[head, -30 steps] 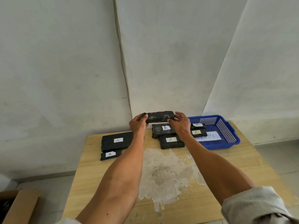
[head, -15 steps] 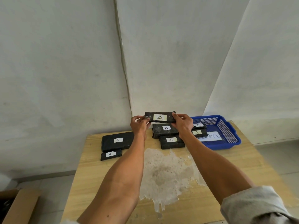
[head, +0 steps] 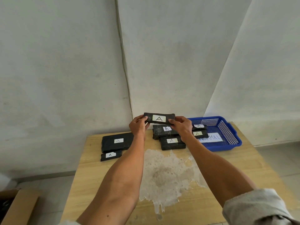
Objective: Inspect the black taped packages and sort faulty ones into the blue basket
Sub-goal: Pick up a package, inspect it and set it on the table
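Observation:
A small black taped package (head: 159,118) with a white "A" label is held up above the table, label facing me. My left hand (head: 138,125) pinches its left end and my right hand (head: 181,125) pinches its right end. Below it lie two more black packages, one (head: 158,132) further back and one (head: 172,142) nearer. A large package (head: 117,141) and a small one (head: 111,155) lie at the left. The blue basket (head: 227,135) at the right holds two labelled packages (head: 199,129) and a paper sign.
The wooden table (head: 243,163) has a pale, patchy stain (head: 165,172) in its middle. White walls stand right behind it. A cardboard box (head: 14,207) sits on the floor at the lower left.
The held package has been turned so that its white "A" label faces me. Both hands have stayed at its ends, slightly higher than before.

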The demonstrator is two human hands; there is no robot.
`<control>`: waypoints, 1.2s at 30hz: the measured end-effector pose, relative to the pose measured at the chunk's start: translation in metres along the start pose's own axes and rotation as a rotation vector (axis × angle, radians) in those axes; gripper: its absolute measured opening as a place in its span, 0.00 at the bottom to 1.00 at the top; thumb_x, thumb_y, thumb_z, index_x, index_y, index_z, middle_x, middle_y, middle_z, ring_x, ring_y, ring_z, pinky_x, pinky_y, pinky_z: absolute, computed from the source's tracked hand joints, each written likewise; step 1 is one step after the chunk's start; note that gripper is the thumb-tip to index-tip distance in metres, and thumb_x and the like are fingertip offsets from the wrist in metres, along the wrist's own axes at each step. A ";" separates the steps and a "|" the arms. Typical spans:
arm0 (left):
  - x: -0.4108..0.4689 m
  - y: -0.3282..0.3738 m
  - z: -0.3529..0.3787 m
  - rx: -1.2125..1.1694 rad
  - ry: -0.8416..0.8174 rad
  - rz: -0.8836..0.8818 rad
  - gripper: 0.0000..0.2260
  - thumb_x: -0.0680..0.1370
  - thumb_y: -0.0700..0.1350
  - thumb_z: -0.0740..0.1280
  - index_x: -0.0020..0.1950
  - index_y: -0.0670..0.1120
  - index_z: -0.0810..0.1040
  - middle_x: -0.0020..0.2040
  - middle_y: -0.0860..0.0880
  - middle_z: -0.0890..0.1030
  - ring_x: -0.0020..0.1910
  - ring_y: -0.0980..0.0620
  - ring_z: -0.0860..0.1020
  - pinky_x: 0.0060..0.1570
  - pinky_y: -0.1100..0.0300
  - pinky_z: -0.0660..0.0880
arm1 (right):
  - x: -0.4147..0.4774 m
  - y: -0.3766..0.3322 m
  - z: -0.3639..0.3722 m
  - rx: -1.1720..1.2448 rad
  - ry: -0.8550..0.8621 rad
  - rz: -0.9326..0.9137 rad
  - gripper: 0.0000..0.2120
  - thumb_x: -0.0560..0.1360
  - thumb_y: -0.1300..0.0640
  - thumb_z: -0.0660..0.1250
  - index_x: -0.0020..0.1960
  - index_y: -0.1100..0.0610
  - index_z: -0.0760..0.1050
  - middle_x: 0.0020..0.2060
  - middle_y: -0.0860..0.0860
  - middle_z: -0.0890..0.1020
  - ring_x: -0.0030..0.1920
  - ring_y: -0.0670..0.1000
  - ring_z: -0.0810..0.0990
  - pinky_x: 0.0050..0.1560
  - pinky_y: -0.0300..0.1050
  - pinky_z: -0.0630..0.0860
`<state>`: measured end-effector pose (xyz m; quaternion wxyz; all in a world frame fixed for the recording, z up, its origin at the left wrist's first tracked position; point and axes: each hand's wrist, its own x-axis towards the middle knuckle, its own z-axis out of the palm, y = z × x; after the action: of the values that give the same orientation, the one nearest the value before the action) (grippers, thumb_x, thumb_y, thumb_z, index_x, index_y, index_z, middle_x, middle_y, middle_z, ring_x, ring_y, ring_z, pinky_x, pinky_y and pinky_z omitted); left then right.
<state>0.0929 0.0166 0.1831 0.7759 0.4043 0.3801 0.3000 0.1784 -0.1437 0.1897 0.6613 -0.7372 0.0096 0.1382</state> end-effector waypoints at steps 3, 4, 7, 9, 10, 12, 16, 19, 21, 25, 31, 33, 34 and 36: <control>-0.002 0.002 0.003 0.002 -0.042 0.001 0.06 0.74 0.34 0.74 0.45 0.43 0.84 0.49 0.41 0.85 0.50 0.44 0.84 0.41 0.57 0.83 | 0.001 0.005 0.000 -0.021 0.012 0.010 0.20 0.71 0.61 0.78 0.61 0.58 0.78 0.44 0.52 0.83 0.42 0.50 0.85 0.42 0.40 0.83; -0.004 0.003 0.005 -0.018 -0.059 -0.017 0.04 0.74 0.35 0.74 0.45 0.43 0.83 0.49 0.41 0.85 0.50 0.45 0.84 0.41 0.56 0.83 | 0.001 0.006 0.000 -0.016 0.007 0.011 0.22 0.72 0.61 0.77 0.64 0.56 0.76 0.45 0.53 0.83 0.42 0.51 0.85 0.42 0.42 0.84; -0.007 0.005 0.010 -0.014 -0.097 -0.062 0.03 0.74 0.39 0.75 0.44 0.44 0.83 0.50 0.42 0.85 0.50 0.44 0.84 0.40 0.54 0.83 | 0.004 0.013 -0.002 -0.073 -0.116 -0.017 0.30 0.70 0.55 0.80 0.68 0.50 0.73 0.50 0.56 0.82 0.47 0.54 0.85 0.49 0.48 0.84; -0.010 0.006 0.013 0.002 -0.157 -0.083 0.05 0.73 0.37 0.75 0.45 0.44 0.82 0.51 0.41 0.85 0.51 0.43 0.84 0.40 0.54 0.83 | 0.004 0.016 -0.002 -0.227 -0.171 -0.082 0.36 0.66 0.51 0.82 0.69 0.48 0.72 0.52 0.54 0.83 0.51 0.54 0.84 0.54 0.50 0.83; -0.011 0.007 0.014 -0.002 -0.197 -0.101 0.06 0.73 0.37 0.76 0.48 0.44 0.83 0.52 0.41 0.85 0.51 0.43 0.85 0.42 0.53 0.83 | 0.003 0.018 -0.002 -0.300 -0.164 -0.116 0.37 0.65 0.51 0.82 0.70 0.48 0.72 0.54 0.53 0.82 0.53 0.53 0.83 0.56 0.50 0.82; -0.014 0.010 0.017 0.016 -0.293 -0.151 0.11 0.72 0.37 0.76 0.53 0.44 0.84 0.52 0.41 0.85 0.51 0.44 0.84 0.43 0.54 0.83 | 0.001 0.017 -0.001 -0.379 -0.106 -0.153 0.35 0.67 0.53 0.82 0.71 0.50 0.73 0.57 0.52 0.81 0.57 0.52 0.80 0.59 0.47 0.78; -0.024 0.012 0.026 0.092 -0.469 -0.236 0.09 0.72 0.35 0.75 0.51 0.40 0.84 0.47 0.42 0.85 0.47 0.47 0.85 0.39 0.59 0.82 | -0.002 0.015 0.001 -0.419 -0.074 -0.137 0.28 0.70 0.53 0.79 0.68 0.49 0.77 0.56 0.52 0.83 0.58 0.54 0.81 0.61 0.48 0.78; -0.029 0.008 0.032 0.101 -0.476 -0.219 0.09 0.71 0.35 0.77 0.51 0.38 0.84 0.45 0.43 0.86 0.47 0.47 0.85 0.41 0.57 0.84 | -0.004 0.017 0.003 -0.431 -0.063 -0.145 0.23 0.72 0.50 0.77 0.65 0.48 0.79 0.50 0.50 0.83 0.53 0.53 0.82 0.57 0.50 0.80; -0.029 0.007 0.035 0.106 -0.449 -0.183 0.09 0.71 0.34 0.77 0.49 0.37 0.84 0.45 0.42 0.86 0.47 0.46 0.85 0.43 0.55 0.84 | -0.004 0.019 0.003 -0.454 -0.042 -0.153 0.22 0.72 0.48 0.77 0.64 0.48 0.79 0.50 0.51 0.84 0.51 0.54 0.83 0.54 0.49 0.80; -0.025 0.006 0.038 0.121 -0.389 -0.113 0.09 0.71 0.34 0.77 0.49 0.34 0.83 0.49 0.37 0.85 0.49 0.44 0.85 0.43 0.54 0.84 | -0.002 0.022 0.000 -0.468 -0.023 -0.162 0.23 0.72 0.47 0.76 0.66 0.47 0.79 0.52 0.52 0.85 0.52 0.54 0.82 0.54 0.51 0.80; -0.021 0.003 0.037 0.109 -0.366 -0.072 0.06 0.71 0.36 0.77 0.45 0.37 0.84 0.49 0.39 0.85 0.51 0.44 0.85 0.47 0.55 0.84 | 0.001 0.018 0.002 -0.504 -0.013 -0.182 0.25 0.72 0.48 0.77 0.68 0.47 0.78 0.54 0.53 0.85 0.54 0.55 0.82 0.55 0.50 0.79; -0.021 0.004 0.037 0.104 -0.364 -0.068 0.05 0.71 0.35 0.77 0.45 0.36 0.84 0.48 0.39 0.85 0.50 0.44 0.85 0.50 0.53 0.83 | 0.001 0.018 0.002 -0.516 -0.007 -0.185 0.25 0.72 0.47 0.77 0.67 0.46 0.78 0.54 0.52 0.85 0.53 0.54 0.82 0.54 0.50 0.80; -0.020 0.005 0.036 0.104 -0.364 -0.067 0.05 0.71 0.35 0.77 0.44 0.36 0.84 0.48 0.39 0.85 0.50 0.44 0.85 0.50 0.52 0.83 | 0.001 0.019 0.003 -0.519 -0.007 -0.189 0.25 0.71 0.47 0.77 0.67 0.46 0.78 0.53 0.52 0.85 0.52 0.54 0.82 0.53 0.51 0.80; -0.019 0.005 0.035 0.104 -0.368 -0.059 0.05 0.71 0.35 0.77 0.45 0.37 0.84 0.48 0.39 0.86 0.51 0.44 0.85 0.51 0.52 0.83 | 0.000 0.018 0.004 -0.520 -0.008 -0.196 0.24 0.71 0.46 0.77 0.66 0.46 0.78 0.52 0.52 0.85 0.52 0.54 0.82 0.53 0.51 0.80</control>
<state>0.1112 -0.0101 0.2074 0.8189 0.4803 0.2587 0.1781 0.1741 -0.1422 0.1724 0.4601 -0.8791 -0.1002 0.0742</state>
